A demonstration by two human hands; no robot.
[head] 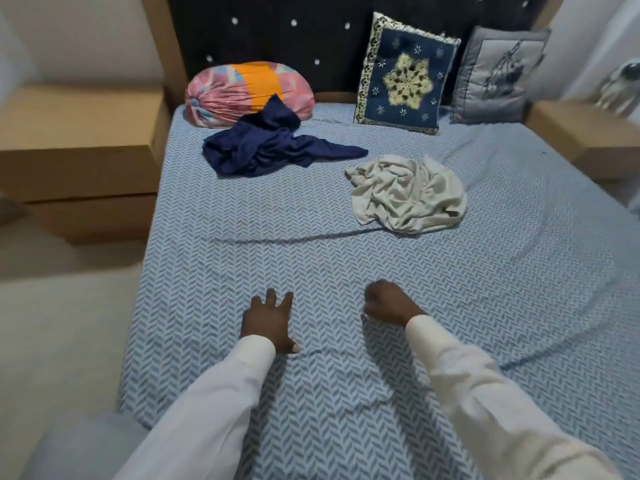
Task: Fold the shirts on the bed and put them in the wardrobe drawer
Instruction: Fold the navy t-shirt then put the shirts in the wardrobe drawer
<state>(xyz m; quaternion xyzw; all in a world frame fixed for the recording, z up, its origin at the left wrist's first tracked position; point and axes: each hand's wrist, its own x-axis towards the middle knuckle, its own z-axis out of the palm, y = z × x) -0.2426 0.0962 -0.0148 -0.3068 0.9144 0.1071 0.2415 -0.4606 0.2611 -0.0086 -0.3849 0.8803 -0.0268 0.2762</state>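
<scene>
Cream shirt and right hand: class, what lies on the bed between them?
Head view: only bare, creased bedsheet lies between the cream shirt and the right hand.

A bed covered in blue herringbone fills the view. Near its foot the left hand lies flat on the cover, fingers spread. Just beside it the right hand rests with its fingers curled under, knuckles up. Both arms wear white sleeves. Further up, a crumpled navy shirt lies against a pink and orange bolster. A rumpled cream shirt sits apart to its right. A blue cushion and a grey cushion lean on the dark headboard. A brown nightstand stands at the left.
</scene>
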